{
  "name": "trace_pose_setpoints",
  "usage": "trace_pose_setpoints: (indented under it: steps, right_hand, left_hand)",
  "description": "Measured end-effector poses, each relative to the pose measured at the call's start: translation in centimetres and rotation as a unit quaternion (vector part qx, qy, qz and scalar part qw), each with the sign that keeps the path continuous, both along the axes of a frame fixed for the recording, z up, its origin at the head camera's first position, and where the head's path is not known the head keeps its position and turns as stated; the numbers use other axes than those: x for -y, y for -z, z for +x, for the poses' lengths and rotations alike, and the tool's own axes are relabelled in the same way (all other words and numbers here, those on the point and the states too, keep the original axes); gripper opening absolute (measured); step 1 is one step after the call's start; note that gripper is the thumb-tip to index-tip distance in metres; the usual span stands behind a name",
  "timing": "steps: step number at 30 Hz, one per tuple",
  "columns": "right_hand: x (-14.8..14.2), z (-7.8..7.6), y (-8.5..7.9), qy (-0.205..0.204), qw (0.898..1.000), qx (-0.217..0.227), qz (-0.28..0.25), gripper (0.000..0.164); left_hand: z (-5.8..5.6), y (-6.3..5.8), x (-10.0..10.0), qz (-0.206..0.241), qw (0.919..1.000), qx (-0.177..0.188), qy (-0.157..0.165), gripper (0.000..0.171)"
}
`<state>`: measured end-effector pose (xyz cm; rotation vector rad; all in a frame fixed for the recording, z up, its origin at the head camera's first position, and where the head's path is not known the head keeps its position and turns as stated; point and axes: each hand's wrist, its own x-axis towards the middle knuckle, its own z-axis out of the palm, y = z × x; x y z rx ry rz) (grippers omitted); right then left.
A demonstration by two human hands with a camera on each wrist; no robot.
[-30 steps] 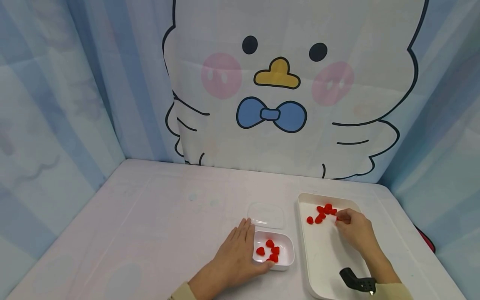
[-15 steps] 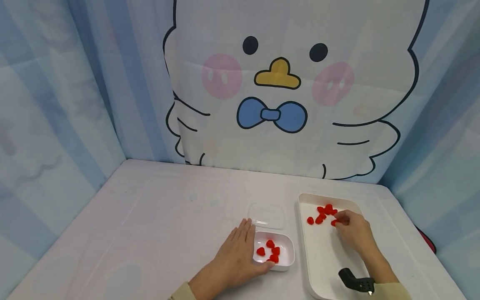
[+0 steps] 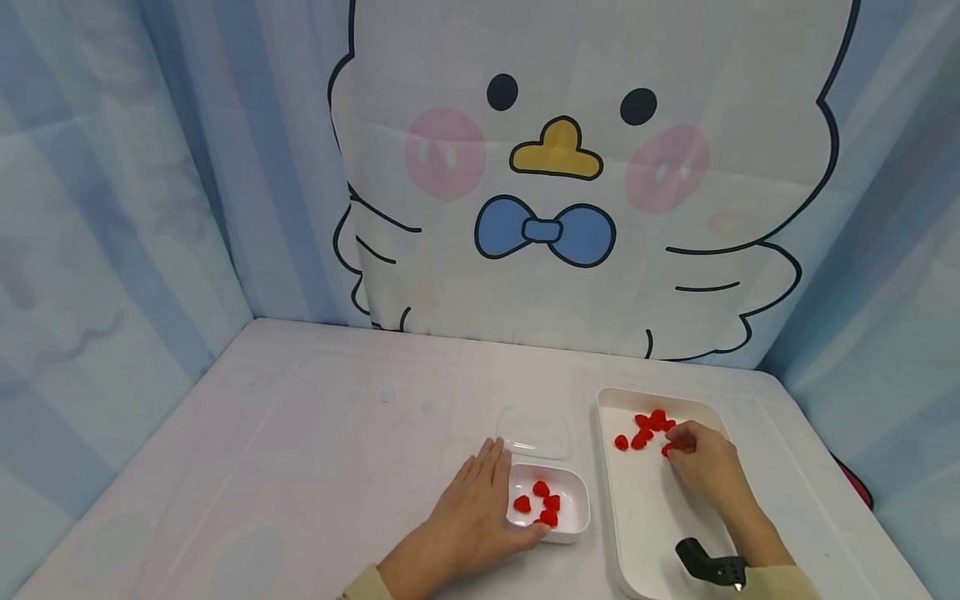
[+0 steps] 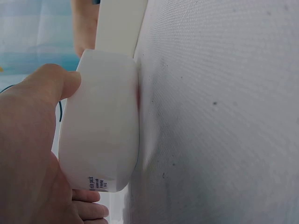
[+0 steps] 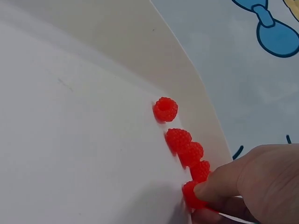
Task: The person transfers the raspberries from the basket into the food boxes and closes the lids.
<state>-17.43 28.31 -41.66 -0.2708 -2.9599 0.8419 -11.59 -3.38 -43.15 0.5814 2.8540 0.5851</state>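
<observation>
In the head view my left hand (image 3: pixel 472 508) lies along the left side of a small white plastic box (image 3: pixel 576 527), fingers straight and thumb across its near rim. Several red raspberries (image 3: pixel 542 489) sit inside the box. From the left wrist view the thumb rests on the rim of the box (image 4: pixel 100 116), its contents hidden. My right hand (image 3: pixel 705 462), over the large white tray (image 3: pixel 648 517), pinches a red raspberry (image 5: pixel 190 193) between thumb and fingers, low over the tray floor. More raspberries (image 5: pixel 178 139) lie in a cluster near the tray's far end.
A clear plastic lid (image 3: pixel 533 432) lies flat on the table just behind the box. The tray's raised wall (image 5: pixel 187 70) runs close beside the raspberries. A printed curtain (image 3: pixel 525 300) hangs along the table's back edge.
My right hand has shifted slightly left within the tray, and the raspberry at its fingertips has moved a little nearer and left. The left hand and the box stay in place.
</observation>
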Motion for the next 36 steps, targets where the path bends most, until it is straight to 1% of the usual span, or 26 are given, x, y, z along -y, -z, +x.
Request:
trace_pose_setpoints:
  steps: [6,17,29,36]
  right_hand:
    - [-0.07,-0.02,0.14,0.002,1.000,-0.001,-0.003,0.022]
    - [0.02,0.18,0.00,-0.002,1.000,-0.009,-0.004,0.019]
    - [0.13,0.04,0.25,-0.011,1.000,-0.012,0.019,0.021]
    - [0.22,0.13,0.07,-0.007,1.000,-0.007,0.012,0.021]
  left_hand:
    - [0.02,-0.06,-0.06,-0.001,1.0000,-0.001,-0.001,0.105]
    - [0.05,-0.08,-0.01,0.003,1.0000,0.003,-0.003,0.105]
    - [0.07,-0.11,0.08,0.002,1.0000,-0.003,0.000,0.104]
    - [0.06,-0.06,0.09,0.003,1.0000,0.006,-0.003,0.105]
